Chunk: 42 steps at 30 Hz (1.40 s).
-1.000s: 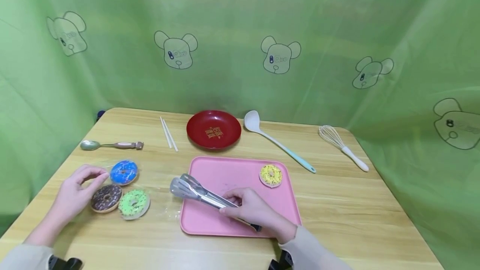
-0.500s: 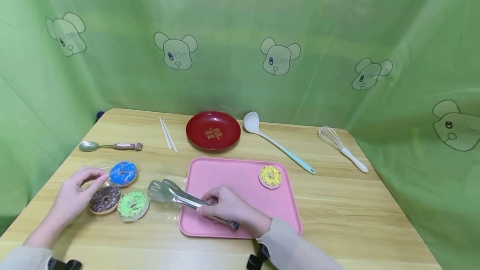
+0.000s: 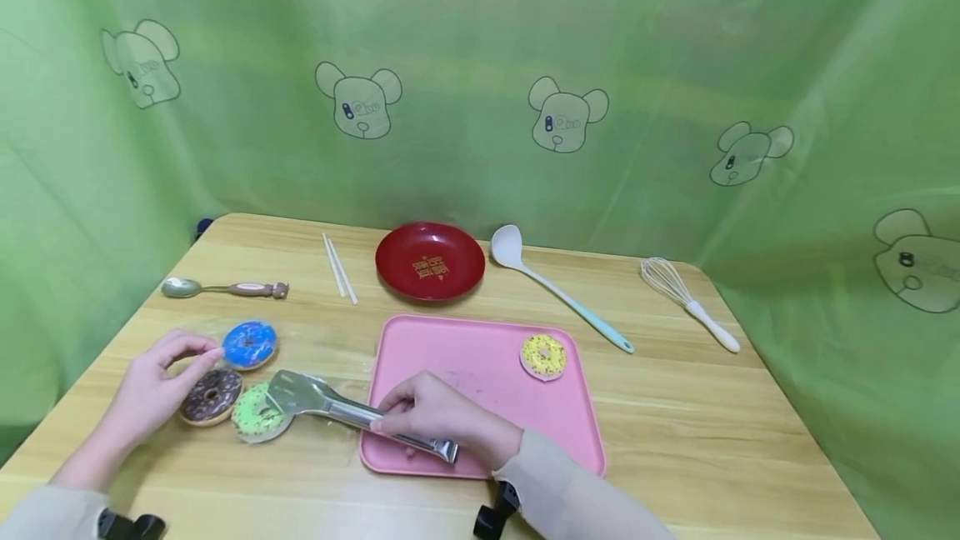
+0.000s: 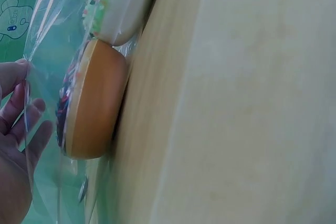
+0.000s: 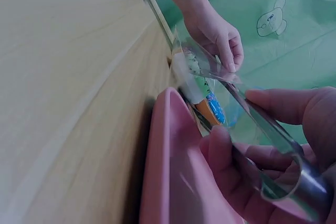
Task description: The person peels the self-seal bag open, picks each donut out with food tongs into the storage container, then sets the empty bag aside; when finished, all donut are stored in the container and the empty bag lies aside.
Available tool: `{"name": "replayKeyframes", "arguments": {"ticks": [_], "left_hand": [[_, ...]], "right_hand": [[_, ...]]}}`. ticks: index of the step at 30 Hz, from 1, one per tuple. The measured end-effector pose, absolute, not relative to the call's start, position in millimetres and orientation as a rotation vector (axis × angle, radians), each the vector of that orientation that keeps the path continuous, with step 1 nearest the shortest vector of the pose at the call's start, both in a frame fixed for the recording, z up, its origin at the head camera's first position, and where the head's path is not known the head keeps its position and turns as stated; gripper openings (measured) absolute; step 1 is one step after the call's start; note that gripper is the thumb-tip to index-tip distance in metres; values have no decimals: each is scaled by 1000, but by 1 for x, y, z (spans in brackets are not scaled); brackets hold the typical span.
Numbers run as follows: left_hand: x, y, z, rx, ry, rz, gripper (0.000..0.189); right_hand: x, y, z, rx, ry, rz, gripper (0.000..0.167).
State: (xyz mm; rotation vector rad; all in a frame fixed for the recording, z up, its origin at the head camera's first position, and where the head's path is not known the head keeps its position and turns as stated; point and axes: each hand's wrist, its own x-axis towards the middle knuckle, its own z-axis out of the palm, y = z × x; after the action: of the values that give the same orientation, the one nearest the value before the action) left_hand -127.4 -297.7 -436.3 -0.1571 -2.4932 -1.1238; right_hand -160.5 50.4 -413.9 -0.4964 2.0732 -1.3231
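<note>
Across the near middle of the wooden table [image 3: 697,432], the right hand [image 3: 442,417] has its thumb and fingers closed round metal tongs [image 3: 348,412], whose two arms stand apart in the right wrist view. The tongs slant leftward over the near-left edge of the pink tray [image 3: 536,411], and their broad heads overlap the green doughnut [image 3: 249,417]; actual contact cannot be told.

To the left, the left hand [image 3: 153,377] pinches the edge of a clear plastic bag [image 4: 52,40] between thumb and forefinger, its other fingers loosely bent. Film from the bag spreads over the table towards the tray. Seen about this film are the green doughnut, the brown doughnut [image 3: 201,401] just left of it and the blue doughnut [image 3: 243,352] on the far side; whether all three lie inside the bag is unclear.

In the tray's far right corner lies the yellow doughnut [image 3: 543,367]. Beyond the tray stands a red plate [image 3: 430,240] with gold characters, between white chopsticks [image 3: 342,271] on its left and a ladle [image 3: 561,295] on its right. A spoon [image 3: 251,289] lies at the far left, a whisk [image 3: 692,303] at the far right.
</note>
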Motion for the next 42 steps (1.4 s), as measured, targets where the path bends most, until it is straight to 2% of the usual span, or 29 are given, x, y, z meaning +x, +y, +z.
{"name": "replayKeyframes", "arguments": {"ticks": [18, 42], "left_hand": [[-125, -301, -439, -152, -2505, -1097, 10], [-127, -304, -432, -181, -2432, -1030, 10]], "right_hand": [[-162, 42, -420, -429, 1908, -1466, 14], [-171, 76, -419, -362, 1890, -1580, 20]]}}
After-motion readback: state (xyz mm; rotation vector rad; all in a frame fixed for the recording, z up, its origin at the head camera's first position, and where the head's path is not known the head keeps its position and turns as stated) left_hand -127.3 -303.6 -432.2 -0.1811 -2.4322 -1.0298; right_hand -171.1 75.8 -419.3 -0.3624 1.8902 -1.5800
